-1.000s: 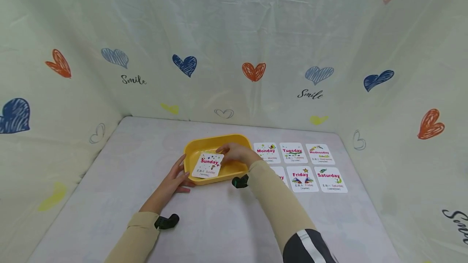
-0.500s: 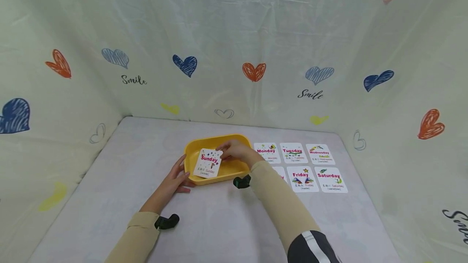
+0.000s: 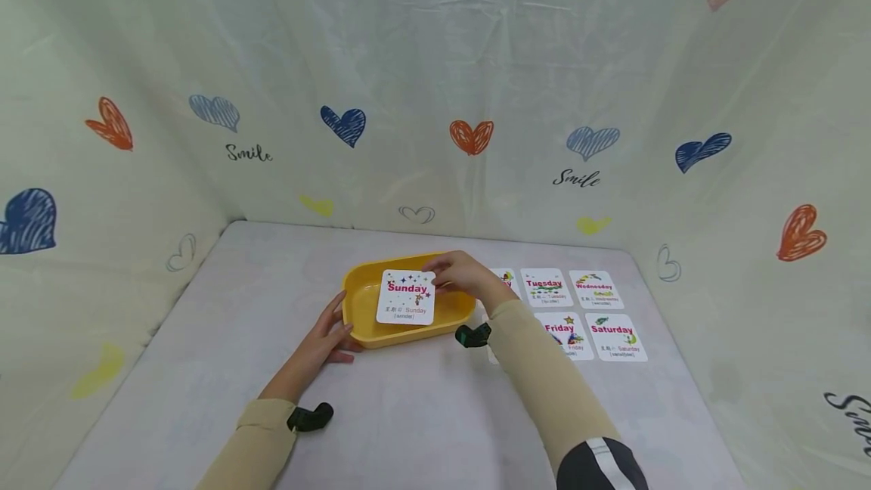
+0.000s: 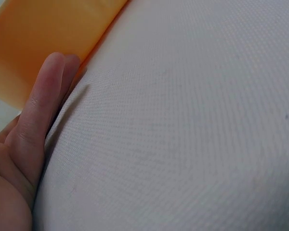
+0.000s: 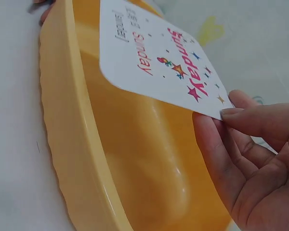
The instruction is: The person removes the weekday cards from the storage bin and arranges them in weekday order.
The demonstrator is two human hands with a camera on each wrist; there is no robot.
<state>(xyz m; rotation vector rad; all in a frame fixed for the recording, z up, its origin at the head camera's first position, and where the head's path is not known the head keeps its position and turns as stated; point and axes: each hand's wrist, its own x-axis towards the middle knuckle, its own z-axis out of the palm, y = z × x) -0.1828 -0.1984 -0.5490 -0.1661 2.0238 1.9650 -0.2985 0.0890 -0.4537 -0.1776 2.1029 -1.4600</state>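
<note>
My right hand (image 3: pixel 466 276) pinches a white card printed "Sunday" (image 3: pixel 406 297) by its upper right corner, thumb on the printed face and fingers behind. Held above the yellow tray (image 3: pixel 367 340), the card faces up; in the right wrist view, bare tray floor (image 5: pixel 149 159) shows beneath it. At the tray's left end, my left hand (image 3: pixel 325 335) rests against the outer wall. The left wrist view shows straight fingers (image 4: pixel 36 103) touching that yellow wall (image 4: pixel 62 33).
Two rows of weekday cards lie right of the tray, among them Tuesday (image 3: pixel 547 289), Wednesday (image 3: pixel 596 292), Friday (image 3: pixel 568 339) and Saturday (image 3: pixel 618 339). My right forearm (image 3: pixel 544 376) partly covers the nearer left ones. A heart-printed curtain (image 3: pixel 408 172) borders the white table (image 3: pixel 395 429).
My right hand has lifted the Sunday card up from inside the tray and moved it to the right, turning it straighter. The left hand stays at the tray's left end.
</note>
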